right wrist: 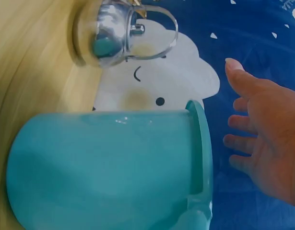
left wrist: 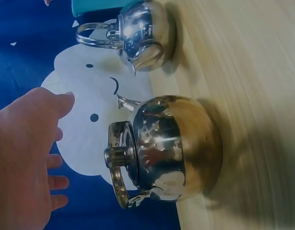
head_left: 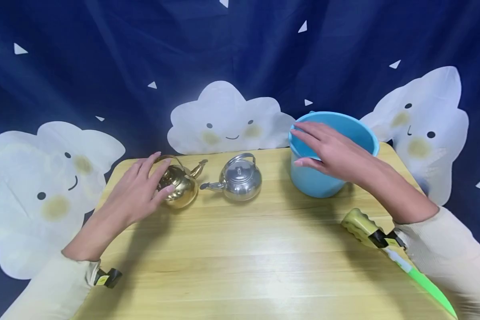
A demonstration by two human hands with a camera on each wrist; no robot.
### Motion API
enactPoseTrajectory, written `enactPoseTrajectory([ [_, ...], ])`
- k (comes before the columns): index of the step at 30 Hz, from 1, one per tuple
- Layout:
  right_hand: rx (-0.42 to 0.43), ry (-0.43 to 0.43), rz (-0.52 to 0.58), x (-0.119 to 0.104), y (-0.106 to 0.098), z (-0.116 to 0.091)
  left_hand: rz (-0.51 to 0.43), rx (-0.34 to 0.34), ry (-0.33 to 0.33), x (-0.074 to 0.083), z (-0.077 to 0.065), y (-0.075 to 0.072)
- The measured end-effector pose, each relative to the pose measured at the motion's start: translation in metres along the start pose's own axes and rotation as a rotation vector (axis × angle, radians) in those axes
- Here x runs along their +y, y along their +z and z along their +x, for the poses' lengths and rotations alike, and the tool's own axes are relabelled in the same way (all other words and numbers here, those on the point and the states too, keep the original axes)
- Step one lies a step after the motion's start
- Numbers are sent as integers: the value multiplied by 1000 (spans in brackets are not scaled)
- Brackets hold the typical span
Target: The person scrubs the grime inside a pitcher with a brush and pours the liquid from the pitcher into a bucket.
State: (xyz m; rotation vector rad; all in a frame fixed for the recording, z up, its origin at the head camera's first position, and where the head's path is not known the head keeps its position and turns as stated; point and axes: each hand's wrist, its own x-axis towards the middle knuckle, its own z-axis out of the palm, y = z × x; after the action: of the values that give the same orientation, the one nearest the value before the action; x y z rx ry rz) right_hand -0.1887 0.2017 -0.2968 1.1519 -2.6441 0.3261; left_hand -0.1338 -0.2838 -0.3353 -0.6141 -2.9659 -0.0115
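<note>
Gold kettle [head_left: 182,191] gleams, blue bucket [head_left: 318,183] looks smooth — left hand [head_left: 134,193] and right hand [head_left: 334,151] hover, fingers loosely extended.

Reaching forward, bare-handed.
In head view, holding left hand [head_left: 139,189] outstretched near nine o'clock, right hand [head_left: 329,149] likewise near three.

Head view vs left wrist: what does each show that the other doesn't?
Only head: the green-bladed knife and the inside of the blue bucket.

Only left wrist: a visible gap between the left hand and the gold kettle; in head, the hand overlaps that kettle.

Both: left hand, gold kettle, silver kettle, table, cloud-print curtain, and the bucket, though left wrist catches just part of it.
</note>
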Motion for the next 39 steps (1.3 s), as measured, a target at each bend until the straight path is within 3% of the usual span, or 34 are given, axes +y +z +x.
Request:
enactPoseTrajectory([
  [12, -52, -28, -1, -11, 10, 14, 46, 43, 26, 11, 4, 7],
  [25, -80, -36, 20, -25, 23, 26, 63, 27, 34, 25, 8, 16],
  [39, -33, -86, -5, -35, 40, 37, 48, 43, 85, 37, 13, 31],
])
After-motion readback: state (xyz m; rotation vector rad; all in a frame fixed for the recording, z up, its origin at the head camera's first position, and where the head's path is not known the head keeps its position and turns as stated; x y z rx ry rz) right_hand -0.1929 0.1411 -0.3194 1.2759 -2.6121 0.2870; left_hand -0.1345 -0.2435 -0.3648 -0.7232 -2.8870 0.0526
